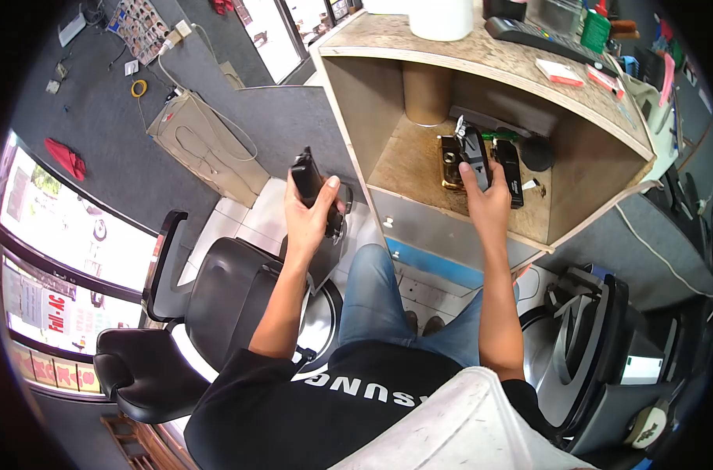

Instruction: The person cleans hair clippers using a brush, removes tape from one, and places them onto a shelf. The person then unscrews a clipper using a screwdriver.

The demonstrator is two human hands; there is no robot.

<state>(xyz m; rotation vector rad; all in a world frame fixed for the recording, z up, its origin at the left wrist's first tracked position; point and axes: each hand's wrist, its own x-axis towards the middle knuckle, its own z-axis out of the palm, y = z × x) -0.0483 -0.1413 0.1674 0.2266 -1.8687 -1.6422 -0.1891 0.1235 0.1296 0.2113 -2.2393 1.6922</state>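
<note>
My left hand [311, 215] is wrapped round a black hair clipper [306, 174], held up in front of the cabinet's left side. My right hand [489, 194] reaches into the cabinet's open shelf [419, 176], its thumb and fingers closed on a dark grey hair clipper [474, 149] with a silvery part at its far end. Just left of those fingers lies a gold-coloured device [451, 163], partly covered. A black device [510, 174] with small pale lettering lies to their right. Behind it are a green item [499, 135] and a round dark object [537, 153].
On the cabinet top [419, 51] are a white container [441, 17], a black remote-like object [540, 43], small red-and-white boxes [559, 72] and a green bottle [595, 31]. Below are grey and blue drawers [435, 265]. Black salon chairs [229, 301] stand on both sides.
</note>
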